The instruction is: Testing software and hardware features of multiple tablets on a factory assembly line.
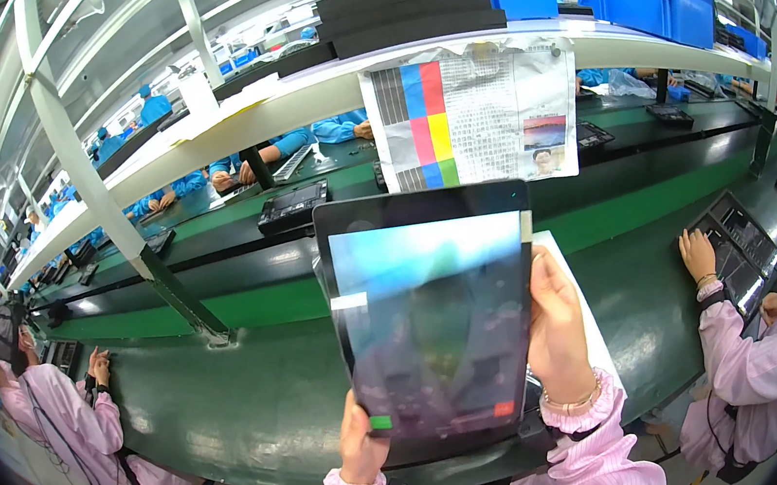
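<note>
A black-framed tablet (432, 322) is held up and tilted before me, its lit screen showing a camera-like picture with a green patch and a red patch in its lower corners. My left hand (363, 445) grips its lower left corner, thumb along the edge. On the upper right edge, my right hand (556, 324) is closed round the frame, thumb up. Most fingers of both hands are hidden behind the tablet. Beyond its top edge hangs a printed paper sheet (483, 118) with colour blocks, fixed to the shelf. A white board or sheet (594, 324) shows behind my right hand.
A dark green workbench (220, 407) runs under the tablet, with a white shelf rail (318, 106) above. Black trays (409, 10) and blue bins (650, 10) sit on the shelf. Co-workers in pink (758, 340) handle black devices at both sides; others in blue work across the line.
</note>
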`<state>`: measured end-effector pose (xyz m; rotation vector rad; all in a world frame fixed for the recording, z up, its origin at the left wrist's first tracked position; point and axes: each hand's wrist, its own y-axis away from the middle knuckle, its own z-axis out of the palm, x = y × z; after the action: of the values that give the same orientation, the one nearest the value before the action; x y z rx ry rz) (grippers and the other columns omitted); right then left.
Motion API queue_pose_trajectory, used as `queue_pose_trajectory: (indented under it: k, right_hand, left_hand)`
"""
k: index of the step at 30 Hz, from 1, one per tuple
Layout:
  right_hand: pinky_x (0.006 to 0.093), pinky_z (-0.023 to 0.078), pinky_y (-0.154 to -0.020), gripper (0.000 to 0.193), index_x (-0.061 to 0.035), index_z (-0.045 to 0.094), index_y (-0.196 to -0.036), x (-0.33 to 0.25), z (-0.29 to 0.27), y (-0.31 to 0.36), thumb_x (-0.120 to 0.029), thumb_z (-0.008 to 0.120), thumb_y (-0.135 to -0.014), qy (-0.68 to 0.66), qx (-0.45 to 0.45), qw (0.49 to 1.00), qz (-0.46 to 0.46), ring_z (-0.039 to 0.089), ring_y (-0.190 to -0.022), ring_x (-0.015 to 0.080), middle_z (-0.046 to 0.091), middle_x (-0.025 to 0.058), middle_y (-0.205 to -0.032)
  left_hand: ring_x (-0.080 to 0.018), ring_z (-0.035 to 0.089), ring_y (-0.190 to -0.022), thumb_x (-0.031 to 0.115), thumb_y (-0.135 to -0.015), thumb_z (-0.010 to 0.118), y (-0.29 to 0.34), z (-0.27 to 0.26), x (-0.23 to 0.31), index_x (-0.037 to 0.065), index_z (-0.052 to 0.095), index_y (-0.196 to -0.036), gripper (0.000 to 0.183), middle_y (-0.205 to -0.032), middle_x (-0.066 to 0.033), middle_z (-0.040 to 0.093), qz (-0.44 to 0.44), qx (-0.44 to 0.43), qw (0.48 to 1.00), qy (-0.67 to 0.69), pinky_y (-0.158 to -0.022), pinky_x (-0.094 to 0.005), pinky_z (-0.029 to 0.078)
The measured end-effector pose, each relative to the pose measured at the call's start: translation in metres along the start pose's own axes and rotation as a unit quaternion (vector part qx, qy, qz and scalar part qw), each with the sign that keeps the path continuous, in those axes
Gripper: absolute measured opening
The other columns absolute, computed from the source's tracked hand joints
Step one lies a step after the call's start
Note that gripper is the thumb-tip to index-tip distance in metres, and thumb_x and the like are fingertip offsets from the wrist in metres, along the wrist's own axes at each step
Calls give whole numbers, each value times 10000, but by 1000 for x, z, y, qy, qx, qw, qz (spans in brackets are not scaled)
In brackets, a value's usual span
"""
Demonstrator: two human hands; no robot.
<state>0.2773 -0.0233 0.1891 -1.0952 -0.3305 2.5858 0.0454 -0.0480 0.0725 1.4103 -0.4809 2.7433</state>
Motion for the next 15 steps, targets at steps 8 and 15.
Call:
queue_pose_trajectory:
  k: [8,15]
  right_hand:
    - [152,399,-516,191,-52,545,-916,-10,-12,-23,-231,494,-962,81,37,992,-84,512,-596,4,578,-29,-747]
    - [141,339,-472,216,-75,525,-807,-10,-7,-35,-236,521,-951,91,86,984,-124,446,-545,-18,537,-56,-685]
  left_hand:
    - [-381,484,-1174,389,-975,342,-32,19,9,105,196,-1381,517,-1346,-146,400,-137,-169,974,55,-813,-629,485]
    - [-373,478,-1186,383,-974,355,-46,25,2,105,187,-1397,534,-1351,-156,401,-112,-156,981,39,-847,-609,478]
